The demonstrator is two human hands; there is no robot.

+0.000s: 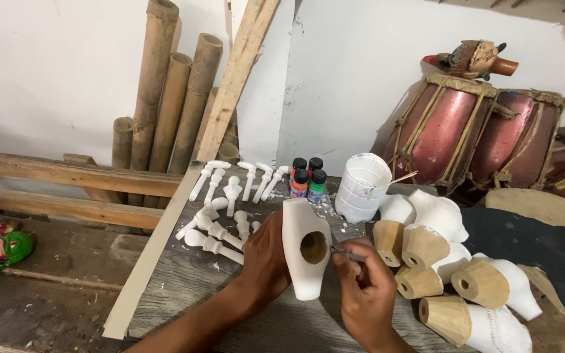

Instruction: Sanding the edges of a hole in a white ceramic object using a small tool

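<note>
- Your wooden table (184,274) fills the lower middle; its near edge runs out of frame at 6 o'clock.
- At 2 o'clock two red drums (475,134) lean on the wall, the right one cut by the frame edge, with a carved painted head (475,57) on top.
- At 11 o'clock bamboo poles (168,98) stand upright, tops cropped.
- At 4 o'clock lies a heap of white carved pieces (456,274) with bare wooden ends; the lowest is cut off at the bottom.
- The white carved piece (305,245) sits at centre, above the table. Its long axis runs roughly 12 to 6 o'clock, and its round hollow faces you.
- Your left hand (263,261) wraps the piece's left side; the fingers behind it are hidden.
- Your right hand (367,287) is closed around a thin tool (344,252), tip just at the hollow's rim. You can't make out the tool's kind.
- At 12 o'clock a white tub (361,186) stands beside four small paint bottles (307,176).
- At 10 o'clock, small white pegs (223,209) lie scattered.
</note>
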